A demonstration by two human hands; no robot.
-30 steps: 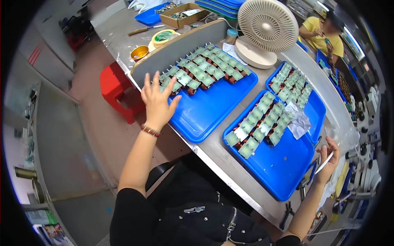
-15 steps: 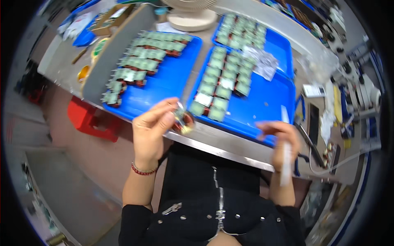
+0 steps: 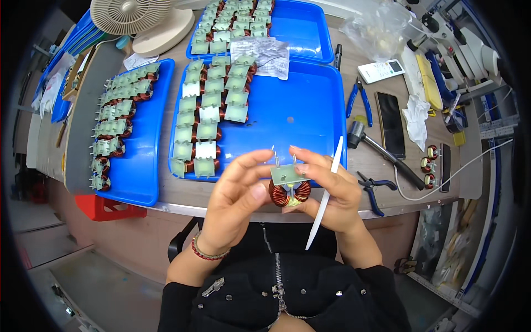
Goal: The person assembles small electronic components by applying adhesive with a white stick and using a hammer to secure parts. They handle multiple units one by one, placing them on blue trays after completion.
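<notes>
In front of my chest, a toroidal copper-wound coil (image 3: 290,193) is held between both hands. On top of it sits a pale green base plate (image 3: 289,175), with thin metal pins pointing up. My left hand (image 3: 238,191) grips the coil from the left, thumb against the winding and index finger raised by a pin. My right hand (image 3: 334,193) steadies the other side, its fingers at the plate and pins. A slim white plastic stick (image 3: 325,193) lies slantwise across the right fingers, held in that same hand. The fingertips under the coil are partly hidden.
Blue trays (image 3: 265,133) with rows of similar coils stand beyond my hands, one more (image 3: 149,133) at left. On the right lie a hammer (image 3: 387,157), pliers (image 3: 376,188), cutters (image 3: 359,102), a phone (image 3: 390,124) and several loose coils (image 3: 428,165). A fan (image 3: 133,16) stands far left.
My right hand has come left from beside the tray and now touches the coil, which only my left hand held before. The view has shifted, so the trays appear farther left.
</notes>
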